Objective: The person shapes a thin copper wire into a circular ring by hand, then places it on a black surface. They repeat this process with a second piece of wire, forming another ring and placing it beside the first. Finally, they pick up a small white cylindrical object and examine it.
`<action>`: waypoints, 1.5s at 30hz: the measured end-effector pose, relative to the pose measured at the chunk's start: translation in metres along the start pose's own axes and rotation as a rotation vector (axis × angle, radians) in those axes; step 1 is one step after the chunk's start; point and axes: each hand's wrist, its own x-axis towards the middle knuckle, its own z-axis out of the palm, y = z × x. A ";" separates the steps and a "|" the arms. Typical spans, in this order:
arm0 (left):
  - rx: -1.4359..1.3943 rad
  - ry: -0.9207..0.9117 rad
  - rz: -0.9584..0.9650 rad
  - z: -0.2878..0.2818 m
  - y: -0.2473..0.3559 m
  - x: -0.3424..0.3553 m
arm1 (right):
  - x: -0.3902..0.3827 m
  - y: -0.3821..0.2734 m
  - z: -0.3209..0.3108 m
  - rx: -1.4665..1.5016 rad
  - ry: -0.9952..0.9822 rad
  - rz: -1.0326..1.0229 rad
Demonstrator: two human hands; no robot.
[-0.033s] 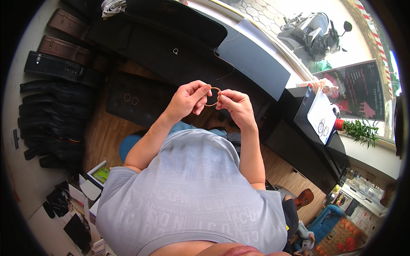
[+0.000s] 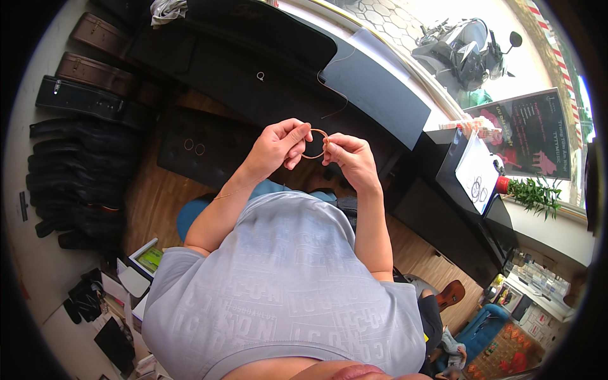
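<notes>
The copper-coloured loop point(image 2: 322, 130) is held out beyond the grey shirt point(image 2: 285, 253), bridging the gap between two hands, and we see both pinching it narrowly: the left hand point(image 2: 278, 145) has its thumb and bent fingers closed at the left side, while the right hand point(image 2: 352, 157) grips the right side between thumb and fingertips. What could go wrong, we judge, is a slip — the pinches seem to cover only short stretches of a very thin thing, so if one loosens, the loop could swing away or spring out of round. If it is a coil of several turns (we cannot tell at this size), losing one side might let them spread and tangle. Uneven pulling could also stretch it or put a kink in it. If it drops as far as the wooden floor point(image 2: 152, 209), we think its warm tone would be hard to pick out there. As for its looks, we see a slender, nearly round outline with an open middle, orange-brown in colour; the fingers hide part of its left edge. Two thin rings point(image 2: 196, 149) of a similar warm tone lie side by side on the black padded bench point(image 2: 221, 152), well apart from the hands — easy, we feel, to confuse with it.
</notes>
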 end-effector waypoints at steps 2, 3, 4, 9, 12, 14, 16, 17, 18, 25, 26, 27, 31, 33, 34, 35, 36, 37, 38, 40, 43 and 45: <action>-0.160 -0.037 -0.098 -0.007 0.000 0.002 | 0.000 0.002 0.002 0.038 -0.036 -0.012; -0.240 -0.056 -0.147 -0.009 -0.001 0.003 | 0.001 0.004 0.004 0.057 -0.052 -0.019; -0.243 -0.040 -0.141 -0.009 -0.003 0.003 | 0.000 0.005 0.005 0.056 -0.032 -0.011; -0.145 0.054 -0.082 -0.008 -0.009 0.002 | 0.001 0.007 0.010 0.023 0.137 0.078; -0.109 0.052 -0.075 -0.005 -0.010 0.000 | 0.002 0.013 0.005 0.110 0.068 0.063; -0.163 0.046 -0.123 -0.003 -0.013 0.001 | 0.001 0.021 0.003 0.258 -0.046 0.041; -0.216 0.024 -0.163 -0.001 -0.019 0.003 | 0.001 0.029 0.004 0.335 -0.132 0.008; -0.261 0.018 -0.180 0.000 -0.022 0.004 | 0.001 0.032 0.007 0.365 -0.129 0.012; -0.307 0.012 -0.196 0.001 -0.025 0.005 | 0.002 0.034 0.009 0.394 -0.127 0.016; -0.450 0.037 -0.241 0.010 -0.032 0.006 | 0.003 0.041 0.028 0.389 0.030 -0.029; -0.446 0.039 -0.238 0.011 -0.034 0.007 | 0.003 0.042 0.028 0.369 0.056 -0.042; -0.443 0.040 -0.235 0.011 -0.034 0.007 | 0.003 0.042 0.029 0.349 0.081 -0.056; -0.375 0.086 -0.196 0.010 -0.033 0.008 | 0.005 0.037 0.022 0.319 0.056 -0.002; -0.281 0.154 -0.107 0.001 -0.036 0.010 | 0.002 0.023 0.029 0.228 0.118 0.040; -0.183 0.217 -0.054 -0.002 -0.033 0.011 | 0.001 0.016 0.034 0.184 0.148 0.060; -0.086 0.275 -0.004 -0.002 -0.030 0.012 | 0.000 0.013 0.038 0.126 0.167 0.036; 0.011 0.333 0.047 -0.003 -0.027 0.012 | -0.002 0.011 0.042 0.068 0.186 0.013; 0.058 0.337 0.095 -0.005 -0.026 0.013 | -0.001 0.011 0.045 0.009 0.204 -0.010; 0.101 0.341 0.141 -0.005 -0.026 0.013 | 0.000 0.013 0.045 -0.039 0.199 -0.022; 0.136 0.329 0.184 -0.004 -0.025 0.012 | 0.003 0.018 0.044 -0.006 0.160 -0.021; 0.021 0.226 0.120 -0.005 -0.023 0.012 | 0.005 0.027 0.036 0.262 0.022 -0.003; -0.175 0.085 0.008 -0.009 -0.020 0.014 | 0.005 0.031 0.033 0.513 -0.079 0.005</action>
